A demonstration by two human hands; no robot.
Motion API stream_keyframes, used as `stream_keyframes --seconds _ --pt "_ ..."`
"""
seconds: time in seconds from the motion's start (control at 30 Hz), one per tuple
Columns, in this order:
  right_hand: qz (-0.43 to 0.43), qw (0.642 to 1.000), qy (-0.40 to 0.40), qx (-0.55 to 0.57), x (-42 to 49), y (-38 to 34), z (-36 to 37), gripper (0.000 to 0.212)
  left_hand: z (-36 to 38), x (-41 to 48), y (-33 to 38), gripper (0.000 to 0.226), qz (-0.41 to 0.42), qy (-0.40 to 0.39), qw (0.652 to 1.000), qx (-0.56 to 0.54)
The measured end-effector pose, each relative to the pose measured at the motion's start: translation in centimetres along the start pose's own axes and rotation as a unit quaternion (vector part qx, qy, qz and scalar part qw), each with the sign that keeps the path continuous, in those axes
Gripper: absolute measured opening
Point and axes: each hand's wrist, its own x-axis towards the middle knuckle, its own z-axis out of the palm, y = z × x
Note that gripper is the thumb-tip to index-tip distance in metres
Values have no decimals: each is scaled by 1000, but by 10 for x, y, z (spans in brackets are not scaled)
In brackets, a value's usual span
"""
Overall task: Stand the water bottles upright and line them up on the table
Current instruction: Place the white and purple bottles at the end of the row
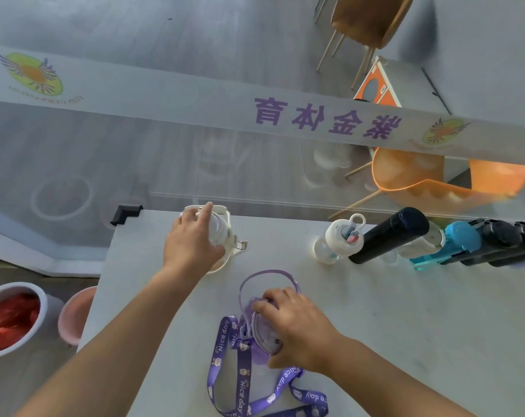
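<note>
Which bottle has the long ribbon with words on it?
The purple bottle under the right hand. Its purple strap says "Nice day"; no strap shows on the others.

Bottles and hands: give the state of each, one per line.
White bottle: upright, gripped by the left hand.
Purple bottle: upright, lid shut, gripped from above by the right hand.
Purple strap: loose, trailing on the table.
Small white bottle: upright, untouched.
Black bottle: upright in the row.
Blue bottle: upright in the row.
</note>
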Motion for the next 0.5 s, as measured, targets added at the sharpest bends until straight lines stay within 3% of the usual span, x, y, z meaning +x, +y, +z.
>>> stream_keyframes --seconds 0.5 --pt "94 994 51 -19 53 63 -48 88 1 2 1 83 3 8 1000 16"
